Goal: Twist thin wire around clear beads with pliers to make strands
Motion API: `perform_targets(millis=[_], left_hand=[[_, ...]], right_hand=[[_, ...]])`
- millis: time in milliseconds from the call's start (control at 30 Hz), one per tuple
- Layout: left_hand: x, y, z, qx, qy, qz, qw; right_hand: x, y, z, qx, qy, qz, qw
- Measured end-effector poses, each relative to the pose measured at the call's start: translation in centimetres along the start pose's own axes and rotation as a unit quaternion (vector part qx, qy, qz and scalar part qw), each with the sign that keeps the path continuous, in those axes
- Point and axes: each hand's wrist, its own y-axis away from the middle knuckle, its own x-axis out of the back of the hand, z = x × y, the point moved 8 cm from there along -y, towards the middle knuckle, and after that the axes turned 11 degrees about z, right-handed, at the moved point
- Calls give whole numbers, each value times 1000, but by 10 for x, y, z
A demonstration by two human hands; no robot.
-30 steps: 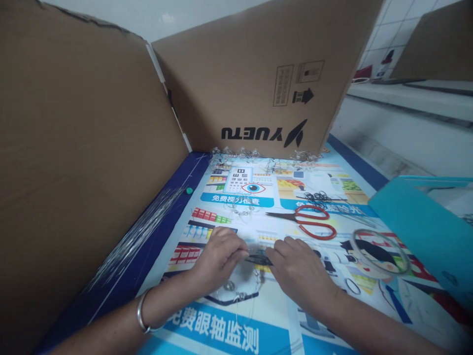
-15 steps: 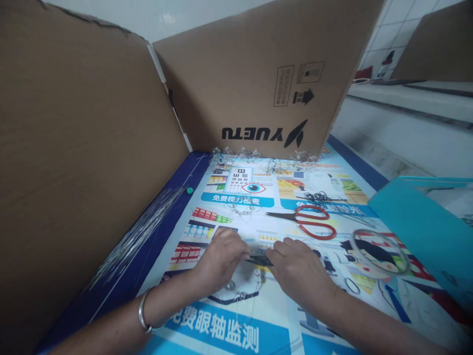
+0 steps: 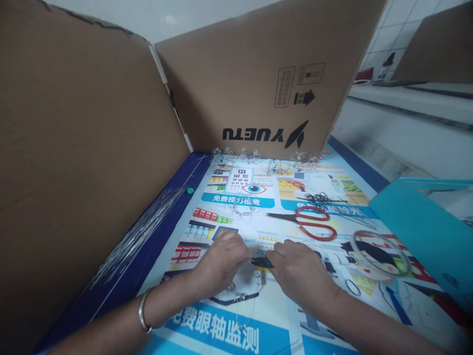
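Observation:
My right hand (image 3: pixel 301 268) is closed around a pair of pliers (image 3: pixel 262 262); only the dark jaws show, pointing left. Facing it, my left hand (image 3: pixel 225 259) is closed in a pinch at the jaw tips. From there hangs a beaded wire strand (image 3: pixel 242 297) with clear beads, curving below both hands, so the left fingers appear to grip its wire. The exact spot where wire and jaws meet is too small to make out. Beyond the hands lie red-handled scissors (image 3: pixel 314 223), blades pointing left. Another clear-beaded piece (image 3: pixel 242 209) rests to the left of the scissors.
A bundle of straight wires (image 3: pixel 138 234) lies along the left cardboard panel (image 3: pixel 81 148). More beaded wire pieces (image 3: pixel 240 154) line the back panel (image 3: pixel 258 74). Dark coiled wires (image 3: pixel 318 198), a wire coil (image 3: pixel 401 256) and a turquoise box (image 3: pixel 417 212) are on the right.
My left hand has shifted very slightly, and the dark plier jaws look a little more exposed. Both hands keep their hold; the surrounding things stay in place.

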Motion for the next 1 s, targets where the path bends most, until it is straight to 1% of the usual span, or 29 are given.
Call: perform_targets(millis=[200,367,733,833,1000], left_hand=[[-3,2,-2,-4,-4,-12,1000],[-1,0,-3,-6,-1,-20,1000],[1,-2,-4,-34,63,-55,996],[2,-2,-3,-33,56,-51,997],[6,-3,-1,-24,39,-23,999]], right_hand=[[1,0,0,-2,3,2,1000],[1,0,2,-8,8,5,1000],[1,0,3,-22,-16,-19,999],[1,0,2,-22,-18,-18,999],[2,1,1,-20,-14,-23,999]])
